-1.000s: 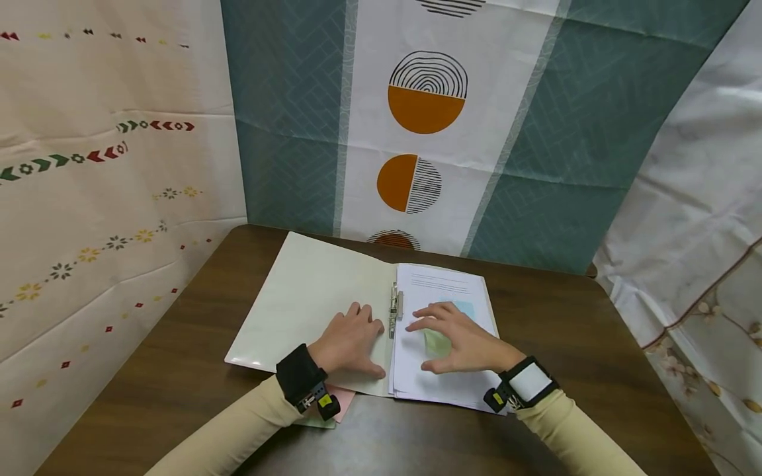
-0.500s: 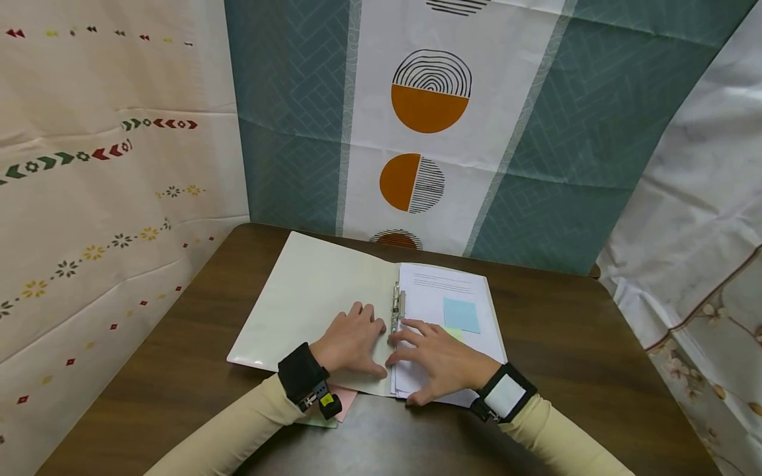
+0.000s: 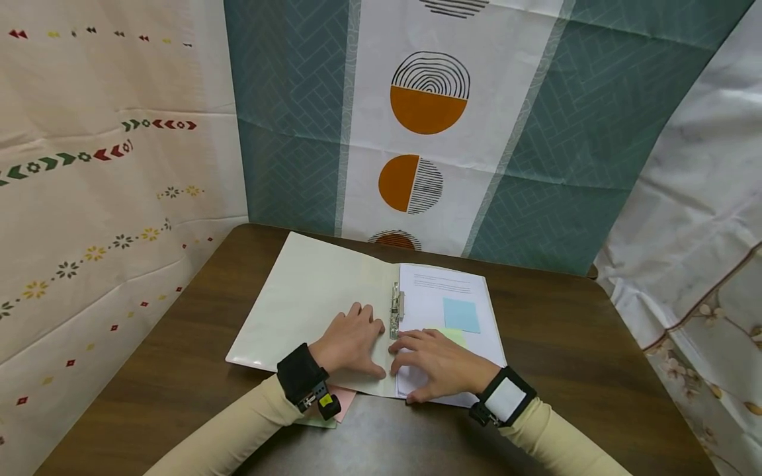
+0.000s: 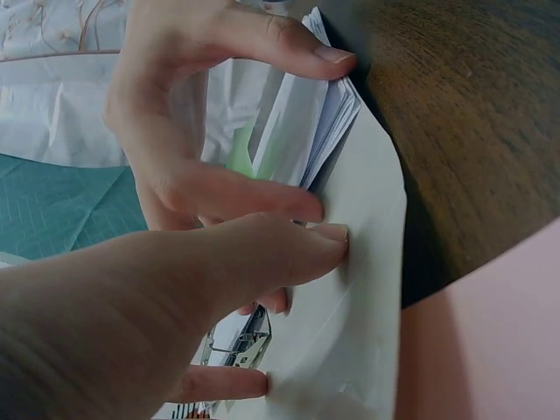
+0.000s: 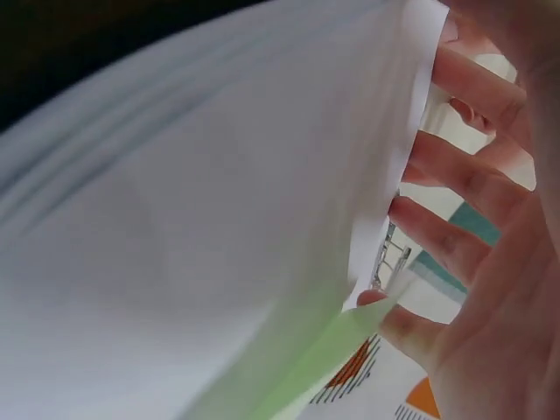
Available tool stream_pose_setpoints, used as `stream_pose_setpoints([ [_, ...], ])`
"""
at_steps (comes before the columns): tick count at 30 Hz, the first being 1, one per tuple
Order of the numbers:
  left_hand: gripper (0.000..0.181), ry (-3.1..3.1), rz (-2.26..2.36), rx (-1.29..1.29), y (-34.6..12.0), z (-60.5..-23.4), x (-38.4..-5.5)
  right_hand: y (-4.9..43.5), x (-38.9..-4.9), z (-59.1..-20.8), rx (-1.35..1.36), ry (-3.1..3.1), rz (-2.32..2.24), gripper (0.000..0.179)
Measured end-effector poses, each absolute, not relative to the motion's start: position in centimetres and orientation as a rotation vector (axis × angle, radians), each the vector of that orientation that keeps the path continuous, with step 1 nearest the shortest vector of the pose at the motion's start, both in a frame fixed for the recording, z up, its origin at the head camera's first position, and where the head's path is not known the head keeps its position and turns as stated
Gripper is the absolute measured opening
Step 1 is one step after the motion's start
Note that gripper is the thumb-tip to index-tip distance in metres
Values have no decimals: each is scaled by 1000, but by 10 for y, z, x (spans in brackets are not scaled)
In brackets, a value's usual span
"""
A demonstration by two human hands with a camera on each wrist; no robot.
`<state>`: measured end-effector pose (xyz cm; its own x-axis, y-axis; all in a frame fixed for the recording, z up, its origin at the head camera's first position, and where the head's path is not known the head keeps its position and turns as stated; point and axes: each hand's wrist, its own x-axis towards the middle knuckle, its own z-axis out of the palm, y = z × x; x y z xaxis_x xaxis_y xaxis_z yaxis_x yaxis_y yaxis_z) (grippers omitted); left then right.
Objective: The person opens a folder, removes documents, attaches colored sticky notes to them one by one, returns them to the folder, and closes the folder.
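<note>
An off-white file folder [image 3: 315, 297] lies spread out on the table, with a metal clip [image 3: 395, 311] along its spine. On its right side is a stack of white papers [image 3: 440, 284] bearing a blue sticky note [image 3: 461, 315] and a light green one [image 3: 454, 336]. My left hand [image 3: 351, 340] rests with spread fingers on the left cover near the spine. My right hand [image 3: 437, 363] lies over the stack's lower left corner, its fingertips along the left edge [image 5: 420, 114] and its thumb [image 4: 315, 54] at the bottom edge.
Pink paper [image 3: 343, 400] and light green paper [image 3: 318, 420] stick out from under the folder's lower edge. The brown wooden table [image 3: 553, 330] ends at hanging patterned cloths [image 3: 286, 132] behind and on both sides.
My right hand has come down and left from above the papers to the stack's left and bottom edges, uncovering the blue note. The left hand stays in place.
</note>
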<state>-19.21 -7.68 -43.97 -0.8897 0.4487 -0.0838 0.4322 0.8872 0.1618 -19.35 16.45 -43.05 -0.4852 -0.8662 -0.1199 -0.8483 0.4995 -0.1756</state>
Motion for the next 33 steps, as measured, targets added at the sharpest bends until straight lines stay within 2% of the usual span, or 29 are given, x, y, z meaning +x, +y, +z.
stream_pose_setpoints([
  [8,75,2939,220,685,-77,-440,-191,163,-190,-433,-1520,2565,-142,41],
  [16,76,2948,225,694,-77,-440,-191,176,-192,-426,-1399,2724,-363,54],
  [19,77,2938,218,687,-76,-440,-192,191,-198,-422,-1242,2868,-507,50],
  [24,78,2930,216,693,-74,-440,-192,226,-209,-422,-801,3000,-817,44],
  [29,79,2941,193,695,-74,-442,-193,262,-211,-425,-321,2939,-1016,50],
  [33,80,2942,186,684,-75,-444,-194,279,-205,-431,-104,2858,-1011,55],
])
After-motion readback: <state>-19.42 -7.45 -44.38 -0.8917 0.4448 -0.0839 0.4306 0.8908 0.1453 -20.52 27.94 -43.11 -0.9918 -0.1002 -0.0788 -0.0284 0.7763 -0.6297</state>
